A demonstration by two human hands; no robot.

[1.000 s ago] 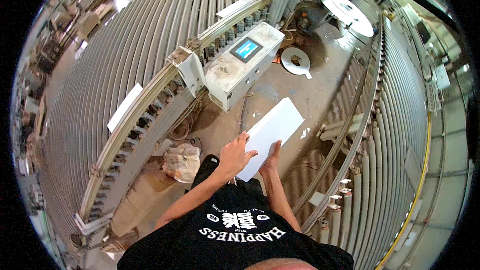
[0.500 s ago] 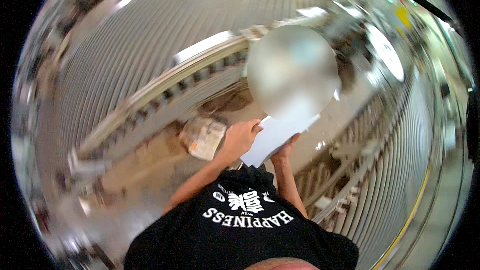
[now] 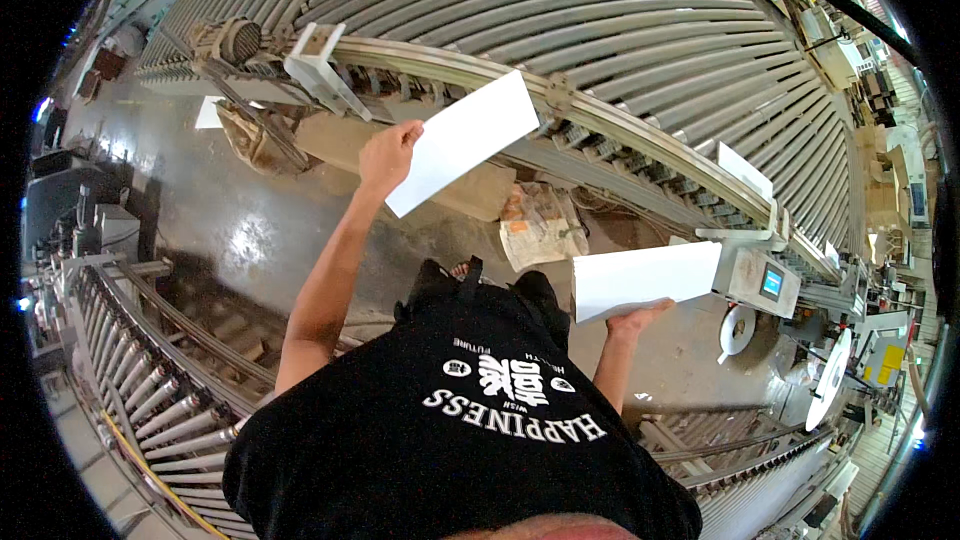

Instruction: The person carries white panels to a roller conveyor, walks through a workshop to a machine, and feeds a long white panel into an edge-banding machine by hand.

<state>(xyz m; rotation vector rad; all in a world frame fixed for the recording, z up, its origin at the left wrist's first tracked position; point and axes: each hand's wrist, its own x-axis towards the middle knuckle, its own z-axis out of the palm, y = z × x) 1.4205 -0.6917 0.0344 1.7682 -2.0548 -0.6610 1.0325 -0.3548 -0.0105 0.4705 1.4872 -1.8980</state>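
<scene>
My left hand [image 3: 390, 155] is closed on the near edge of a flat white board [image 3: 465, 145], tilted in front of the roller conveyor's side rail. Its fingers wrap the edge and the board's far corner overlaps the rail. Lower and to the right, my right hand [image 3: 640, 316] holds a second white piece [image 3: 645, 280], a board or a thin stack, from beneath. Part of that hand is hidden behind it. The two white pieces are apart from each other.
A roller conveyor [image 3: 600, 40] with a metal side rail spans the far side. A control box with a small screen [image 3: 762, 282] stands at the right. A crumpled paper sack [image 3: 540, 225] lies on the floor. Another roller conveyor [image 3: 165, 410] is at the near left.
My hands have moved apart, each now with its own white piece; before, both held white sheets together in front of me. The view has turned, and the blur has gone.
</scene>
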